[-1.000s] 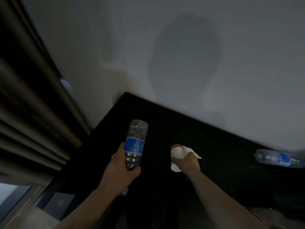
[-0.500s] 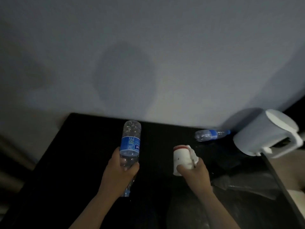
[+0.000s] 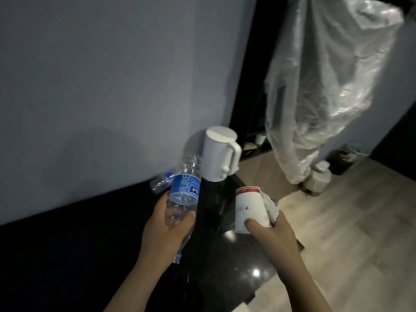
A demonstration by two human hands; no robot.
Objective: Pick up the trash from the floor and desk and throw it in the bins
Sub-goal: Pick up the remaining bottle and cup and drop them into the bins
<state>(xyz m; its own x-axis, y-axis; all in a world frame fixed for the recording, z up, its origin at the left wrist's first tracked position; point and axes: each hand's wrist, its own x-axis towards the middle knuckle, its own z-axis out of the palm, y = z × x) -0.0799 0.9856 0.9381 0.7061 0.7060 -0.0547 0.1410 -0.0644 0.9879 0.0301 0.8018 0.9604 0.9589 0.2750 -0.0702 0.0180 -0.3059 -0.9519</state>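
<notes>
Two hands are up over the black desk [image 3: 67,255], both full. L hand [image 3: 166,228] is wrapped round a clear plastic bottle [image 3: 185,192] w/ a blue "PURE" label, thumb across the front. The bottle is upside down & tilted, base up toward the wall [image 3: 112,86], blue cap [image 3: 177,260] poking out below the palm. R hand [image 3: 273,236] grips a white paper cup [image 3: 248,208] w/ a red band at its upper end, thumb pressed on its side. A crumpled white tissue [image 3: 270,204] is pinched betw. the cup & the fingers behind it. Both loads are held in the air above the desk's right end, not touching it. A 2nd bottle [image 3: 160,184] lies on its side on the desk by the wall, just behind the held one, blurred. White kettle [image 3: 219,154] w/ handle stands upright at the desk's far corner. Past the desk edge is light wood floor [image 3: 360,244], w/ a big clear plastic bag [image 3: 326,86] hanging down to it. A white lidded jar [image 3: 318,179] sits at the bag's foot, and a dark bin [image 3: 343,162] w/ a liner is just beyond. Bin contents are too dim to tell.
</notes>
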